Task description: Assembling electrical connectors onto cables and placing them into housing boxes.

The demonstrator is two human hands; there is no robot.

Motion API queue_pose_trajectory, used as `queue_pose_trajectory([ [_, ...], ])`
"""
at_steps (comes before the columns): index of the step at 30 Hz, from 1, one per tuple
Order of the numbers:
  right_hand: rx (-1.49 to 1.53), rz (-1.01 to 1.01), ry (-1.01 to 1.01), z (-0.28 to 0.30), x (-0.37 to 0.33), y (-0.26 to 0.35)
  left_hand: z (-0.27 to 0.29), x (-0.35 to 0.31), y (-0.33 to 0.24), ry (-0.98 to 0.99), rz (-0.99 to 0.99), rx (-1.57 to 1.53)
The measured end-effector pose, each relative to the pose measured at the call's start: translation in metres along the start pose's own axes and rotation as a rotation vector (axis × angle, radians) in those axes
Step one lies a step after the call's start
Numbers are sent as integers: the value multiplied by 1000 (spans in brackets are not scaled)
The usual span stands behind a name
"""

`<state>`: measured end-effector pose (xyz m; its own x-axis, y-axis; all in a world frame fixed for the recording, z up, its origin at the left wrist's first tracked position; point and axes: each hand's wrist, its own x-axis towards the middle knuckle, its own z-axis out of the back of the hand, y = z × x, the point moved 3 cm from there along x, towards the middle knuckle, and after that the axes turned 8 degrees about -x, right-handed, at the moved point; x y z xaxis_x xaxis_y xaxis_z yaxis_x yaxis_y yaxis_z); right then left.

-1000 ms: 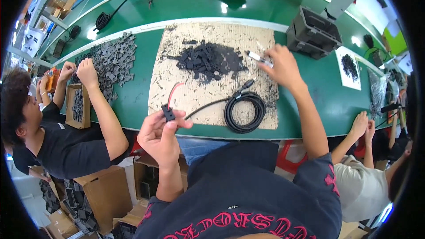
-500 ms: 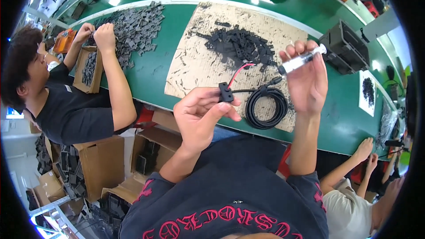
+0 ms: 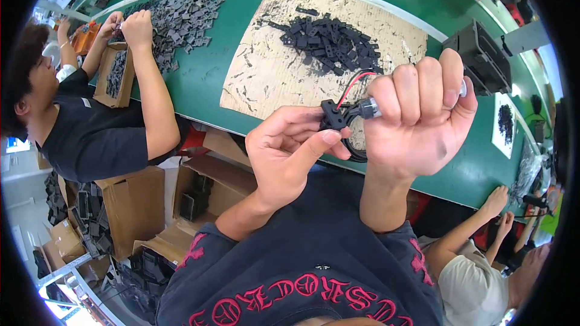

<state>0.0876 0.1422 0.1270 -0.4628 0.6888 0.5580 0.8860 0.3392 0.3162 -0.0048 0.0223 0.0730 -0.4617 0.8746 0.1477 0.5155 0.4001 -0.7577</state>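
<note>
Between the thumb and fingers of my left hand (image 3: pixel 281 154) is a small black plastic block (image 3: pixel 332 116) with holes. Red and black wires (image 3: pixel 348 87) come out of its upper side. My right hand (image 3: pixel 417 124) is wrapped round a clear syringe (image 3: pixel 370 108). The syringe's dark tip end points left, close against the block; I cannot tell if they touch. Part of a coiled black cable (image 3: pixel 356 156) shows below and behind the hands. A pile of small black plastic parts (image 3: pixel 332 42) lies on a stained cardboard sheet (image 3: pixel 244 81) beyond them.
A green table (image 3: pixel 202 93) runs across. A person (image 3: pixel 90 127) at the left handles small parts beside an open box (image 3: pixel 122 93); grey pieces (image 3: pixel 187 15) lie beyond. A dark crate (image 3: pixel 480 57) and white sheet (image 3: pixel 503 139) are right, near another person (image 3: pixel 474 271). Cartons (image 3: pixel 136 217) stand lower left.
My right hand has closed round the syringe and brought it left to the block. My left hand has moved slightly right and up with the block. The cable coil is now mostly hidden.
</note>
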Motion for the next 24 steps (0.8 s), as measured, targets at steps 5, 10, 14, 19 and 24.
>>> queue_pose_trajectory([
  [5, -7, 17, -25, -1, -3, -3, -8, -4, 1, 15, -25, 81],
  [10, -2, 43, -43, -2, -3, -2, -10, -5, 2, 22, -29, 78],
  [14, 7, 55, -60, -3, -3, -1, -11, -5, 3, 17, -2, 67],
  [19, -20, 51, -24, -3, -3, -3, -9, -5, 5, 22, -15, 71],
  [24, -18, 51, 0, -5, -2, 0, -9, -5, 5, 44, 11, -63],
])
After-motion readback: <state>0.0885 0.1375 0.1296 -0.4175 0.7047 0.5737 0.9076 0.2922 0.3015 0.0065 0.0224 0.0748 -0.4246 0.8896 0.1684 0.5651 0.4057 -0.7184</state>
